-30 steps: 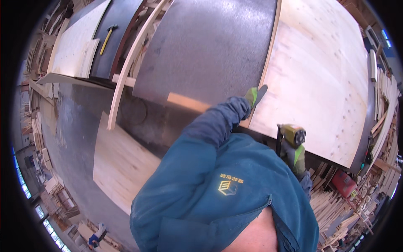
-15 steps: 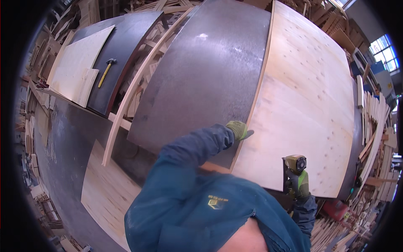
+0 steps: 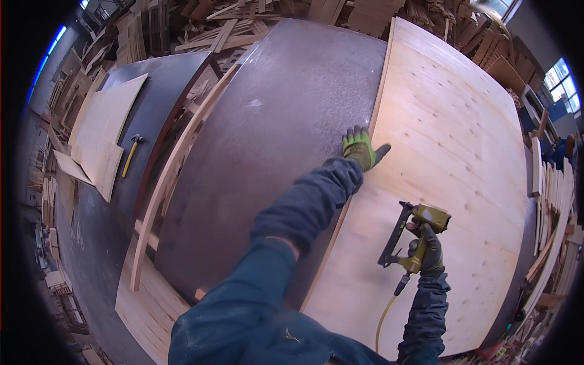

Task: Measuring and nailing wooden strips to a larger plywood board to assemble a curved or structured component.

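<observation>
My left hand (image 3: 360,147), in a green and grey glove, lies flat with fingers spread on the left edge of a large pale plywood sheet (image 3: 450,158), where it meets a dark grey board (image 3: 274,140). My right hand (image 3: 429,249), in a dark glove, grips a yellow-green pneumatic nail gun (image 3: 413,234) by its handle, over the lower middle of the plywood. The gun's black magazine points down to the sheet, and a yellow air hose (image 3: 384,316) runs from the handle toward me.
A yellow-handled hammer (image 3: 130,154) lies on a dark panel at the left, beside smaller plywood pieces (image 3: 103,137). A long wooden batten (image 3: 176,176) leans along the dark board's left edge. Stacks of timber offcuts (image 3: 255,18) fill the back and right side.
The view has swung up and widened over the boards. My left hand slid farther up the plywood's left edge, and my right hand brought the nail gun up over the sheet.
</observation>
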The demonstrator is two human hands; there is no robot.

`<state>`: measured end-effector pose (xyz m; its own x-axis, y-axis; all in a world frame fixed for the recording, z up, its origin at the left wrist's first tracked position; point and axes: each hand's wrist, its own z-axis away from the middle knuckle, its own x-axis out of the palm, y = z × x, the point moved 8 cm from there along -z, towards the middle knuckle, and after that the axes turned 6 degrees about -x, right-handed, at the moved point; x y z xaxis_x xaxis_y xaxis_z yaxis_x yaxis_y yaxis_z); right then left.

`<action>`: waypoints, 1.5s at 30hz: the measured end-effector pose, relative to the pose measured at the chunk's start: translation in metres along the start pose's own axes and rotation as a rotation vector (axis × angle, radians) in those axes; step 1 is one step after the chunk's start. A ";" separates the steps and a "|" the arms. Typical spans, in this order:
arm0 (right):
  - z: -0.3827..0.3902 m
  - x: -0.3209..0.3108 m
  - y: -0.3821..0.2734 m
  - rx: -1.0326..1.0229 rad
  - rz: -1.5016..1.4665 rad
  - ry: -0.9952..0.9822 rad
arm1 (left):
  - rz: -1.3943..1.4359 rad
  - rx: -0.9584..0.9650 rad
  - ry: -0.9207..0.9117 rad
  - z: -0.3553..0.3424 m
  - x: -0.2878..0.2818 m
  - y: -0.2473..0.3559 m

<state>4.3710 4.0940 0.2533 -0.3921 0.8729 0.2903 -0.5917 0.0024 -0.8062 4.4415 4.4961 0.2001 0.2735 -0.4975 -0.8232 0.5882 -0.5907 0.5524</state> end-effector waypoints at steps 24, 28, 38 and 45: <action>-0.334 0.177 -0.194 -0.339 1.114 -0.051 | 0.070 0.269 0.061 -0.092 0.075 -0.074; -0.428 0.259 -0.205 -0.390 1.246 -0.262 | 0.134 0.302 0.082 -0.098 0.076 -0.076; -0.507 0.305 -0.199 -0.266 1.547 -0.251 | 0.173 0.282 0.114 -0.096 0.070 -0.082; -0.505 0.310 -0.196 -0.250 1.529 -0.281 | 0.191 0.255 0.074 -0.094 0.070 -0.081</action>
<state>4.7217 4.6103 0.2410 -0.6161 0.0096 -0.7876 0.5874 -0.6605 -0.4676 4.4843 4.5689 0.0851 0.4206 -0.5727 -0.7036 0.3134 -0.6361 0.7051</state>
